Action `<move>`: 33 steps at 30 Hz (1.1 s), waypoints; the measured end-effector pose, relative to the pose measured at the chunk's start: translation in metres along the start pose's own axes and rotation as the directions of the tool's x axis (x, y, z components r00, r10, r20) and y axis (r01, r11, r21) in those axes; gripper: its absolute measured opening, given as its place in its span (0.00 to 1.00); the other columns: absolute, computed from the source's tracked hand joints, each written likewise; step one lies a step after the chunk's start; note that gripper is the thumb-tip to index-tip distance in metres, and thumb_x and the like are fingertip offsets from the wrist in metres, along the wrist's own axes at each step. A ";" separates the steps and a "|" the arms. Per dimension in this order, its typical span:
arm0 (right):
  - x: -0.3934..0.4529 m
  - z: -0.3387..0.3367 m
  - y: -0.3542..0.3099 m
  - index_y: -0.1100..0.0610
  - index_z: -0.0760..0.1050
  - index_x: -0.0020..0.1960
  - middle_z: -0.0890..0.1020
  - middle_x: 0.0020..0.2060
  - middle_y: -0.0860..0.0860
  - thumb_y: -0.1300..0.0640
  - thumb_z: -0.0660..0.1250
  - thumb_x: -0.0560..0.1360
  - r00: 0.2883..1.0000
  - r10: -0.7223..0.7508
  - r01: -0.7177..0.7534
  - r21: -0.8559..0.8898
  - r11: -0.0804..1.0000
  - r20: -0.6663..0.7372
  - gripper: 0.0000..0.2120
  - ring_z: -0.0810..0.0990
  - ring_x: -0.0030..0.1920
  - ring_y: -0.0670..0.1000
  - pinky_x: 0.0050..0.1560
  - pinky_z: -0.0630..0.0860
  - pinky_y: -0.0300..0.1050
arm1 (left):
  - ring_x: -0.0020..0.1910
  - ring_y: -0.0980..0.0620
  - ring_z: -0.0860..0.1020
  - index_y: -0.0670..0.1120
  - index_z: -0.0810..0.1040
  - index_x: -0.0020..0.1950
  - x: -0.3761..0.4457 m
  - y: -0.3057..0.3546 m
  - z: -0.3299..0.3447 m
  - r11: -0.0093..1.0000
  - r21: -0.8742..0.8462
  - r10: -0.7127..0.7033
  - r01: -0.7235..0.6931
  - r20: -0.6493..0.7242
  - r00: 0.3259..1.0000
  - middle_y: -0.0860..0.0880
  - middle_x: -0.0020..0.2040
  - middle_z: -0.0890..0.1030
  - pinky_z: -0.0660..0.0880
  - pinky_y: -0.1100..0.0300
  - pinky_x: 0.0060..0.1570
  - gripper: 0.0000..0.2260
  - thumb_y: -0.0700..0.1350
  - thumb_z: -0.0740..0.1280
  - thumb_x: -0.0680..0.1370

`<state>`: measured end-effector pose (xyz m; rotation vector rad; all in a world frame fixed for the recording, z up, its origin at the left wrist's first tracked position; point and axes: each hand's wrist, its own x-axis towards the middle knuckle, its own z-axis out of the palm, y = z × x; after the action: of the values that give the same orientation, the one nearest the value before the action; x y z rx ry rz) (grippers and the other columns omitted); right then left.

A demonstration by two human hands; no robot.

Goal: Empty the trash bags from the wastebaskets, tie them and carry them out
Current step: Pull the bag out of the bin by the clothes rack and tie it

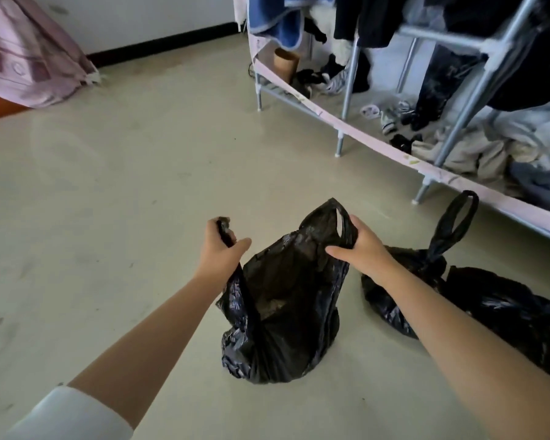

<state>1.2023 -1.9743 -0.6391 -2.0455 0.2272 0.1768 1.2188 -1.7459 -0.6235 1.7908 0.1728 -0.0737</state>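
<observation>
A person is holding an open black trash bag (283, 300) upright on the floor (124, 185), apparently at the tying step. The left hand (220, 249) is gripping the bag's left handle, fingers curled around it; the right hand (359, 246) is clasping the right handle loop. Next, the handles likely need crossing and knotting. To the bag's right, two tied bags (458, 293) are lying (beside a clothes rack (350, 81)).

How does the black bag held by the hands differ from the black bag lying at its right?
The held bag is untied, with the left hand and right hand each gripping a handle. The right bag is knotted and no hand touches it. Both are black plastic and rest on the floor.
</observation>
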 end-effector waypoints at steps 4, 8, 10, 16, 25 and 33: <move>0.029 0.010 0.005 0.53 0.55 0.73 0.64 0.71 0.50 0.55 0.72 0.69 0.995 0.023 -0.029 0.069 0.997 0.094 0.39 0.64 0.71 0.53 0.72 0.63 0.55 | 0.53 0.50 0.72 0.47 0.70 0.56 -0.003 -0.022 -0.011 0.989 0.069 -0.148 0.134 0.267 0.952 0.53 0.47 0.72 0.69 0.57 0.55 0.16 0.45 0.71 0.72; 0.058 0.019 0.013 0.52 0.54 0.72 0.69 0.61 0.48 0.60 0.72 0.69 0.979 -0.054 0.032 0.113 0.993 0.197 0.39 0.69 0.64 0.50 0.69 0.65 0.48 | 0.61 0.48 0.74 0.52 0.70 0.59 -0.009 -0.050 -0.011 0.968 0.154 -0.241 0.197 0.364 0.900 0.49 0.59 0.75 0.70 0.54 0.64 0.19 0.41 0.72 0.72; 0.072 0.027 0.020 0.51 0.58 0.70 0.68 0.59 0.48 0.59 0.72 0.69 0.962 -0.032 -0.005 0.134 0.991 0.272 0.35 0.68 0.62 0.48 0.65 0.65 0.44 | 0.58 0.48 0.76 0.49 0.72 0.61 -0.012 -0.061 -0.007 0.965 0.136 -0.255 0.223 0.308 0.917 0.48 0.54 0.78 0.74 0.58 0.59 0.15 0.41 0.68 0.76; 0.106 0.066 0.028 0.59 0.71 0.61 0.77 0.59 0.59 0.59 0.60 0.78 0.962 0.024 -0.116 0.328 0.938 0.272 0.13 0.75 0.54 0.53 0.56 0.71 0.45 | 0.37 0.54 0.77 0.41 0.76 0.38 -0.001 -0.073 0.011 0.942 -0.274 -0.235 0.194 -0.124 0.964 0.49 0.35 0.78 0.74 0.64 0.39 0.21 0.48 0.51 0.83; 0.106 0.075 0.025 0.55 0.63 0.34 0.62 0.12 0.45 0.52 0.51 0.80 0.949 0.072 -0.277 0.701 0.657 0.307 0.17 0.56 0.12 0.43 0.19 0.54 0.28 | 0.12 0.59 0.55 0.47 0.59 0.33 0.002 -0.098 0.007 0.779 -0.599 -0.469 0.187 -0.359 0.807 0.55 0.14 0.57 0.52 0.72 0.17 0.16 0.45 0.57 0.80; 0.104 0.075 0.033 0.61 0.69 0.35 0.71 0.32 0.55 0.72 0.59 0.67 0.912 -0.078 -0.119 0.442 0.889 0.403 0.08 0.70 0.34 0.52 0.36 0.67 0.41 | 0.32 0.54 0.64 0.41 0.68 0.39 -0.004 -0.115 0.002 0.687 -0.724 -0.374 0.056 -0.287 0.882 0.47 0.34 0.66 0.60 0.64 0.32 0.18 0.27 0.43 0.77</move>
<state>1.2936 -1.9315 -0.7252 -1.4893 0.0195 0.5137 1.1970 -1.7236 -0.7340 0.9765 0.6458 0.1897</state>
